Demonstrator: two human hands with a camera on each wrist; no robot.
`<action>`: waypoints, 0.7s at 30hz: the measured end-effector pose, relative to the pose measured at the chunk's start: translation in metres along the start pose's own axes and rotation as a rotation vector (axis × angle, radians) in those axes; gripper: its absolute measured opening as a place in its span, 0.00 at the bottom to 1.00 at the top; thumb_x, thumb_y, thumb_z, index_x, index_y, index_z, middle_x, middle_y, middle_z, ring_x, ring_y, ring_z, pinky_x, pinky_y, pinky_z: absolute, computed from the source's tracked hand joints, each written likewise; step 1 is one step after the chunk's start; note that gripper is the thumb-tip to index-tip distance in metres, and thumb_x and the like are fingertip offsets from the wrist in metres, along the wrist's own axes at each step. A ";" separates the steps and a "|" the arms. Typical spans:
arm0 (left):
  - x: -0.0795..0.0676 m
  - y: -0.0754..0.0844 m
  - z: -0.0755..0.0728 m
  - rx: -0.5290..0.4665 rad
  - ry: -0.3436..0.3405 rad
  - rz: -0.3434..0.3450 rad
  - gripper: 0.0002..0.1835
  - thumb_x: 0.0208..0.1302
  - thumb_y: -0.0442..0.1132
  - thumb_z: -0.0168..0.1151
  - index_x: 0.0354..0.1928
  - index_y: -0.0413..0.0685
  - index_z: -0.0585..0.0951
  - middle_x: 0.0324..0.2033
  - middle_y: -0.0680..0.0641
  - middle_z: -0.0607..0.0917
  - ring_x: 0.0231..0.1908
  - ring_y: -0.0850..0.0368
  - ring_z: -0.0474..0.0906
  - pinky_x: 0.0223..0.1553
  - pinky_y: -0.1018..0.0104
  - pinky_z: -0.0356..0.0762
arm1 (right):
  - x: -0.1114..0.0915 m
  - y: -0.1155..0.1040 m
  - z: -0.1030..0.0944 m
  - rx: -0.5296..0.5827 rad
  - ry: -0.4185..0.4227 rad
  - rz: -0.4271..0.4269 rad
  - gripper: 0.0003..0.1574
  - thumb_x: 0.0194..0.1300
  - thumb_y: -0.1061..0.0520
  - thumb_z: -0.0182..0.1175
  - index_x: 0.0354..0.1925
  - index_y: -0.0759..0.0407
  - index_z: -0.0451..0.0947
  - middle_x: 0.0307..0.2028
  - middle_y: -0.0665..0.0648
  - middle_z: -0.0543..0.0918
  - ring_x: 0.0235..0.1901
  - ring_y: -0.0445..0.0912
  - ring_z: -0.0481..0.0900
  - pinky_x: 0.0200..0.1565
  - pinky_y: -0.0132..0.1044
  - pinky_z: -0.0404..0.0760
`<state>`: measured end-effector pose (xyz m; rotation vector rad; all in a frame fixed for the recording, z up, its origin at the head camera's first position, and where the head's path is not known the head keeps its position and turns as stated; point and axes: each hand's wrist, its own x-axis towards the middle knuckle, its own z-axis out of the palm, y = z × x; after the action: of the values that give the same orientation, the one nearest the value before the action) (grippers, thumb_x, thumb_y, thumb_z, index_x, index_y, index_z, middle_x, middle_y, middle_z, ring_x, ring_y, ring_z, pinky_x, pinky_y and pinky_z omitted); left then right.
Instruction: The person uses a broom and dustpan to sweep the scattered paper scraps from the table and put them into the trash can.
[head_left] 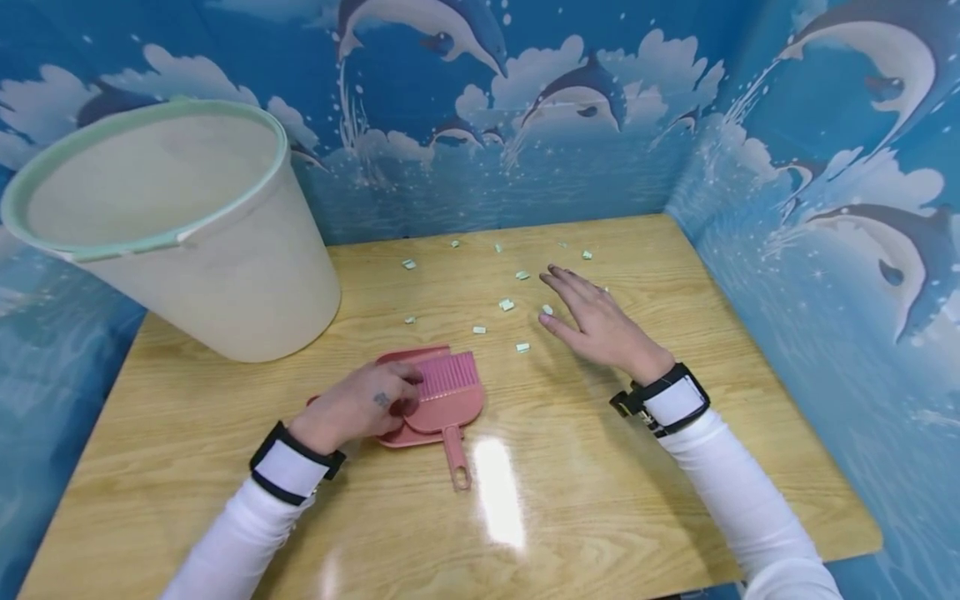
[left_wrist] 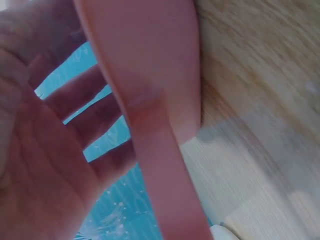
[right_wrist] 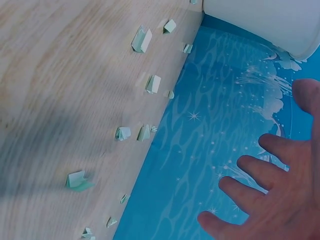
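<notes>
In the head view a pink dustpan [head_left: 393, 439] lies on the table with a pink hand brush [head_left: 457, 407] on top of it, its handle pointing toward me. My left hand [head_left: 367, 404] is bent over their left side, fingers by the bristles; whether it grips is unclear. In the left wrist view, spread fingers [left_wrist: 82, 95] pass behind a pink edge that hides their tips. Over the right part of the table my right hand [head_left: 600, 325] reaches out, fingers straight and holding nothing. Beneath and beside it are small folded pale green paper pieces [head_left: 507, 305].
A big whitish bucket [head_left: 225, 275] with a green rim stands at the back left of the wooden table [head_left: 585, 492]. More paper scraps [right_wrist: 142, 39] are scattered toward the back edge. Blue dolphin-print curtains [head_left: 465, 183] close off the back and sides.
</notes>
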<state>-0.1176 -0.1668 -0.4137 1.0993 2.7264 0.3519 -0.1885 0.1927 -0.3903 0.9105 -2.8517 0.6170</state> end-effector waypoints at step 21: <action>0.017 -0.004 -0.027 -0.103 0.372 0.169 0.16 0.55 0.26 0.67 0.44 0.44 0.77 0.34 0.49 0.86 0.34 0.62 0.80 0.34 0.64 0.83 | -0.006 -0.017 0.004 0.025 0.000 -0.134 0.43 0.69 0.45 0.56 0.74 0.58 0.52 0.72 0.61 0.57 0.68 0.54 0.55 0.63 0.61 0.61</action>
<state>-0.1394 -0.1618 -0.3901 1.3580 2.8870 0.7865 -0.1739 0.1817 -0.3890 1.0941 -2.7605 0.6390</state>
